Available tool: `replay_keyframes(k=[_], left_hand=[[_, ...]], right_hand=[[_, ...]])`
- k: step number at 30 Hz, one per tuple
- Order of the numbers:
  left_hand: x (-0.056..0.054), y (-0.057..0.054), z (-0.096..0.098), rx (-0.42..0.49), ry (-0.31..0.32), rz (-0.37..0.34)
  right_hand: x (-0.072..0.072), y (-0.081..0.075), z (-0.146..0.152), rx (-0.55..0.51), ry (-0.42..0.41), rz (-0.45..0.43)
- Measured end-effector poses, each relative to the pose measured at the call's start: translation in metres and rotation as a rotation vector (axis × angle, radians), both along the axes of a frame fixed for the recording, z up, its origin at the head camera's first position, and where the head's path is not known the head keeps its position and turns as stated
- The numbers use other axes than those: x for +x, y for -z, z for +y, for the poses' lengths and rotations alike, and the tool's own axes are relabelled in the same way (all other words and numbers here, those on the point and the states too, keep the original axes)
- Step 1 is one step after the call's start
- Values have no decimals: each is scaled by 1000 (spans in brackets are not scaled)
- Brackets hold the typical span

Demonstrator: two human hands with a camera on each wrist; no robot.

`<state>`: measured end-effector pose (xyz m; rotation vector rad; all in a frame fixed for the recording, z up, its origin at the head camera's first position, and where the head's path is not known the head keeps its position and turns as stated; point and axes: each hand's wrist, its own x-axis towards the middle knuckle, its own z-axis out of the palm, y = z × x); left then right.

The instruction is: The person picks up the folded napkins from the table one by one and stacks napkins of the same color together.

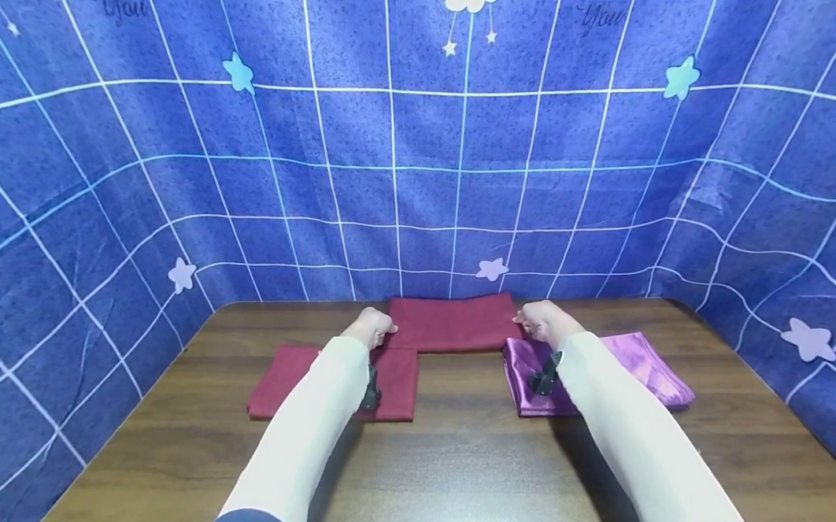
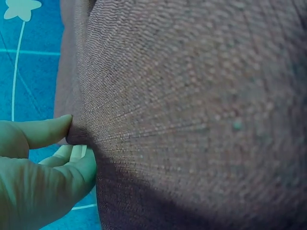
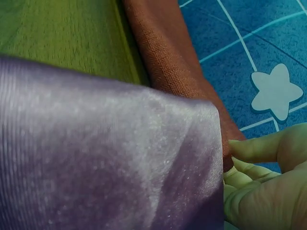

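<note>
Both hands are closed on a dark red cloth (image 1: 454, 324) lying at the back of the worktop (image 1: 435, 457), against the blue curtain (image 1: 425, 126). The left hand (image 1: 373, 326) pinches its left end between thumb and fingers; the right hand (image 1: 540, 321) pinches its right end the same way. In the head view the fingertips are too small to make out, but both wrist views show the pinch, each hand cut off by the frame edge.

Nearer the person on the left lies a folded red cloth (image 1: 396, 380), its middle hidden under the left arm. On the right lies a shiny purple cloth (image 1: 647, 367), folded, partly covered by the right arm and the black device (image 1: 546, 374) at that wrist. A matching black device (image 1: 371, 389) shows below the left wrist.

Cloth fills most of the left wrist view, dull and brownish there, so it is hard to say where the gripped piece ends and its neighbour begins. In the right wrist view the purple cloth blocks part of the gripped one. Whether the purple and red pieces touch near that hand is unclear. The curtain's lettering is cropped at the top.
</note>
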<state>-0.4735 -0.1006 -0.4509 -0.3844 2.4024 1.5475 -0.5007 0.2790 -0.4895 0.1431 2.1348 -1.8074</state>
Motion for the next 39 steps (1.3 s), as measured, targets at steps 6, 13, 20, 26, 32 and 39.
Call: replay_keyframes(k=[6, 13, 20, 26, 32, 39], left_hand=[[-3, 5, -4, 8, -16, 72], [-64, 59, -25, 231, 11, 116], [-60, 52, -30, 335, 30, 139], [-43, 37, -27, 316, -21, 120], [-15, 8, -26, 366, -24, 116], [72, -70, -9, 294, -22, 84]], right_hand=[[-21, 12, 2, -114, 95, -55], [-15, 1, -2, -154, 89, -88], [-39, 14, 7, -142, 38, -84], [57, -70, -39, -90, 23, -45], [114, -121, -70, -80, 93, -19], [120, -127, -70, -75, 127, -34]])
